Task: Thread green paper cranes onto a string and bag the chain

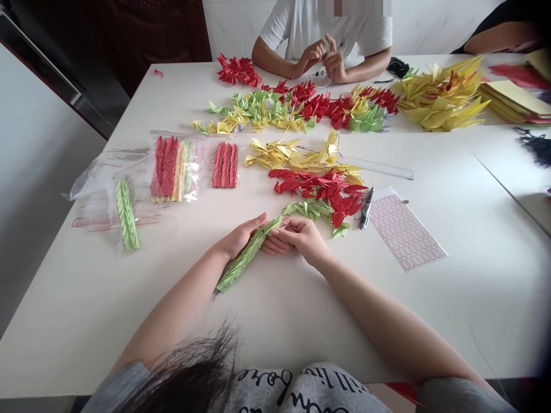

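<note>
A green strand of folded paper pieces (241, 265) slants across my left hand (240, 238), its near end lying by my left wrist. The left fingers wrap beneath the strand and steady it. My right hand (308, 240) pinches the strand's far end between thumb and fingertips. From there looser green folded pieces (316, 209) trail to the right on the table. Just beyond them lie a red folded-paper string (318, 186) and a yellow one (293, 154). My fingers partly hide the spot where the two hands meet.
Clear plastic bags (107, 172) lie at left, with a green bundle (128, 218) and red bundles (166, 166). A pen (367, 207), a label sheet (407, 232) and a ruler (379, 167) lie right. Across the white table (172, 321), a co-worker's hands (322, 59) work behind paper piles.
</note>
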The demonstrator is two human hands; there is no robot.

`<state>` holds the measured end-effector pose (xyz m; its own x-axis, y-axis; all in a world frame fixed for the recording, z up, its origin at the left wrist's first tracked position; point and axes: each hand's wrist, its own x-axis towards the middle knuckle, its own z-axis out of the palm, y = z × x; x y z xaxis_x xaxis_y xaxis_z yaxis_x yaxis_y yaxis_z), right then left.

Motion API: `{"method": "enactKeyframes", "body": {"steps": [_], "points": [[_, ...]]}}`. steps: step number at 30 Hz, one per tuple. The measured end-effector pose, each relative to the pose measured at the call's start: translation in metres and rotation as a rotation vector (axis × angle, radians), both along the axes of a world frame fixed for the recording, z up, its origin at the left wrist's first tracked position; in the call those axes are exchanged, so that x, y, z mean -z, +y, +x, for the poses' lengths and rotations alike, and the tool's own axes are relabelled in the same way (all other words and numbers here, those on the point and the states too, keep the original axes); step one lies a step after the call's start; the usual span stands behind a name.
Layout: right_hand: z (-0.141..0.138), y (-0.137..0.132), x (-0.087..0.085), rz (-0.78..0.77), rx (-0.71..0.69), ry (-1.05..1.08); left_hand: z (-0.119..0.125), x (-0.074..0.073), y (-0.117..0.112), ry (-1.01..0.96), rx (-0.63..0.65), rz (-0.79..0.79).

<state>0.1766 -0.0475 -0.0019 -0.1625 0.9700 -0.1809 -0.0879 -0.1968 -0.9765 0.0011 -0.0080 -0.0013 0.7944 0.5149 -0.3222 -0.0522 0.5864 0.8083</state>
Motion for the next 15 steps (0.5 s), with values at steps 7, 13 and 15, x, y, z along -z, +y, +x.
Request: {"method": "enactKeyframes", "body": {"steps": [7, 13, 15], "points": [[0.002, 0.0, 0.008, 0.116, 0.065, -0.05, 0.0, -0.002, 0.002, 0.048, -0.082, -0.015], [0.008, 0.004, 0.007, 0.137, 0.093, -0.089, 0.001, -0.001, 0.002, 0.042, -0.163, 0.032], [0.009, 0.005, 0.007, 0.145, 0.103, -0.136, 0.002, 0.0, 0.002, 0.049, -0.201, 0.037]]}}
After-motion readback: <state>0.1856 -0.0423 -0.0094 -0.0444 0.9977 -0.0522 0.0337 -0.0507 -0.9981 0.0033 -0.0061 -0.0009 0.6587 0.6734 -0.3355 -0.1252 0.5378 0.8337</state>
